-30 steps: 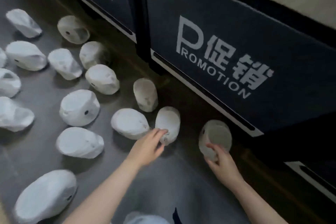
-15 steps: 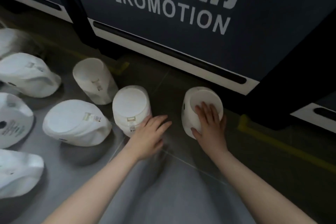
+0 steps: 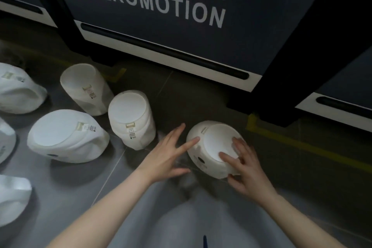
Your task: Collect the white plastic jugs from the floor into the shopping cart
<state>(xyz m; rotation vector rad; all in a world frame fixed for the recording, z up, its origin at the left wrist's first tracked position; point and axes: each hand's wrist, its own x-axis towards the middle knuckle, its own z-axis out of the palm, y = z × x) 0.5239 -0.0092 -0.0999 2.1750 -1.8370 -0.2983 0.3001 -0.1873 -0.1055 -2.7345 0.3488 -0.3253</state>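
Person crouched at the promo bin (image 3: 181, 16). Nearest white jug (image 3: 209, 143) lies on the floor, base up. Right hand (image 3: 245, 165) rests spread on the base; left hand (image 3: 167, 157) reaches in, fingers splayed, one fingertip touching the side. Advice: cup both sides before lifting; smooth plastic may slip. Other jugs (image 3: 68, 137) left; cart unseen.

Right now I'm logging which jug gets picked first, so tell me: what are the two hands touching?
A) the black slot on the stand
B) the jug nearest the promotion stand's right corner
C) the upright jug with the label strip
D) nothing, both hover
B: the right hand lies spread on the jug near that corner, and the left hand touches its left side with a fingertip.
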